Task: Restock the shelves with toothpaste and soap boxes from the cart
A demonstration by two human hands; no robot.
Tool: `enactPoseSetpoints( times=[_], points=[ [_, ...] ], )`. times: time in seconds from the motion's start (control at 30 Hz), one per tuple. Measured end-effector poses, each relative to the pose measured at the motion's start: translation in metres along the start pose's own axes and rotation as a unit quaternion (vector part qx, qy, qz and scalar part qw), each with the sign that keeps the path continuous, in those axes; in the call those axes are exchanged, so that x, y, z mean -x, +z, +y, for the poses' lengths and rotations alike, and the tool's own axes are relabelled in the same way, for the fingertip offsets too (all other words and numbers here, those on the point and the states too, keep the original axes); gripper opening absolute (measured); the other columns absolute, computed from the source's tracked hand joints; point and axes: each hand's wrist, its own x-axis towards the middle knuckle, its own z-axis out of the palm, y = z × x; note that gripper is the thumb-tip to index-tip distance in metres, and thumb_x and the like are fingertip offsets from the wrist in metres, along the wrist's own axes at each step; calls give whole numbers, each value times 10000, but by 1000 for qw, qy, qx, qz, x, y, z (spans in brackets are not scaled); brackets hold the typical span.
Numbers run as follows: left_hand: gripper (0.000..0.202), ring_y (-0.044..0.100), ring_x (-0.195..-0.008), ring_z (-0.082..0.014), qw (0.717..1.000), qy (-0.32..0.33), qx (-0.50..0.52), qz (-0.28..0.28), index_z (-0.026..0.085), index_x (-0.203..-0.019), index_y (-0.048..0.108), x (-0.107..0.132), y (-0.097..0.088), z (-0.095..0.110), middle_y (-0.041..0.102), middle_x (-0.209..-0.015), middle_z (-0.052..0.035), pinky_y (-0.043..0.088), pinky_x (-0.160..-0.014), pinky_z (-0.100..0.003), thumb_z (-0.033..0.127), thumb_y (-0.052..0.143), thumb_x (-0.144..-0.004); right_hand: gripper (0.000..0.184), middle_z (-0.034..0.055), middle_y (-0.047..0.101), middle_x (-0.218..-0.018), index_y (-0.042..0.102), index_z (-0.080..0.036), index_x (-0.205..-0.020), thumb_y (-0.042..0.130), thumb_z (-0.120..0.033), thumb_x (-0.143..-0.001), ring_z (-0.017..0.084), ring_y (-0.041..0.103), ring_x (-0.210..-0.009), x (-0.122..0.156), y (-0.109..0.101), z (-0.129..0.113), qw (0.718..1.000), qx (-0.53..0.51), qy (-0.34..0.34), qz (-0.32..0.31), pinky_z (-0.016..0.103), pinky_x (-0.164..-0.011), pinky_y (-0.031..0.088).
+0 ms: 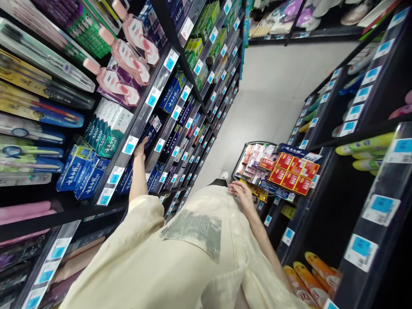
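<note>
My left hand point(140, 149) reaches into the shelf on the left, just past a price-tag rail. It is at a dark blue toothpaste box point(153, 128); most of its fingers are hidden, so I cannot tell whether they grip the box. More blue toothpaste boxes point(127, 178) lie close by on the same shelf. Beside my shirt front hangs my right hand point(243, 195), open, fingers loosely bent and apart, with nothing in it. Near it on the floor stands a basket point(237, 165), heaped with pink packs and red-and-yellow boxes point(294, 171).
Pink mouthwash bottles point(130, 56), green toothpaste boxes point(107, 128) and packaged toothbrushes point(41, 51) fill the upper left shelf. On the right, shelves hold yellow packs point(365, 143) and orange packs point(310, 279). A pale floor aisle point(267, 86) runs between the racks to another shelf.
</note>
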Motion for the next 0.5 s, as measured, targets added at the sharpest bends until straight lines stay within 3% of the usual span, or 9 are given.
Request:
enactPoseSetpoints(
  times=[0.1, 0.3, 0.5],
  points=[
    [636, 494, -1500, -330, 999, 8, -48, 9, 116, -1441, 610, 5, -2, 6, 586, -1535, -205, 340, -1292, -493, 338, 771, -867, 504, 87, 801, -940, 723, -197, -977, 889, -568, -679, 191, 726, -764, -1, 1, -2, 1000, 4, -2, -2, 293, -684, 567],
    [508, 456, -1525, -304, 961, 190, -196, -39, 165, -1391, 682, 11, 9, 34, 578, -1564, -136, 283, -1316, -426, 318, 723, -908, 468, 88, 804, -951, 729, -199, -990, 867, -557, -722, 193, 730, -782, -7, -2, -7, 1000, 18, -17, 3, 297, -706, 564],
    [460, 447, -1529, -245, 958, 183, -212, -56, 109, -1443, 626, -11, 18, 38, 560, -1575, -162, 257, -1321, -378, 255, 563, -1012, 453, 82, 806, -957, 727, -200, -1004, 856, -543, -737, 184, 733, -782, -8, -7, -5, 1000, 12, -23, 5, 295, -717, 567]
  ],
)
